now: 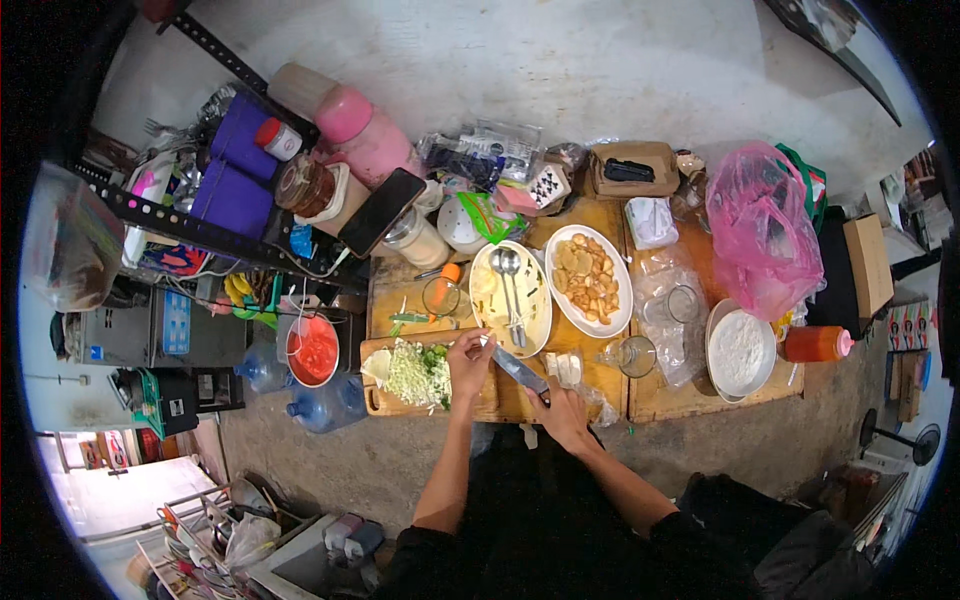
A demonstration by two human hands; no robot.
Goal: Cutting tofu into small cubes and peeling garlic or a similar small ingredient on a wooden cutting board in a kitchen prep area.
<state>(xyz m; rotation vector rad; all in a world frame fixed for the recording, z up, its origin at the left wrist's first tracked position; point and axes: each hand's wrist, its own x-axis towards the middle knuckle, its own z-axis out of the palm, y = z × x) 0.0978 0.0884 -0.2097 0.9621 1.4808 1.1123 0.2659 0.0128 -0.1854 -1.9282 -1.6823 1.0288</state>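
Note:
My right hand (pixel 562 412) is closed round the handle of a kitchen knife (pixel 518 371), whose blade slants up and left. At the blade's tip, the fingers of my left hand (pixel 469 364) are pinched together against the metal. Below and around them lies a wooden cutting board (pixel 486 400). Chopped pale cabbage (pixel 412 374), with some green pieces, is heaped on its left part, beside my left hand. Just beyond the knife, an oval plate (pixel 481 312) carries a spoon and a fork (pixel 513 295). Whitish blocks (pixel 565 368) in clear plastic sit right of the blade.
An oval dish of peeled garlic-like pieces (pixel 590 285) stands beyond, with a glass mug (pixel 632 356) nearer. Farther right are a bowl of white flour (pixel 741 345), an orange-red bottle (pixel 815 344) and a pink plastic bag (pixel 760 230). A carrot (pixel 446 285) lies behind a drinking glass.

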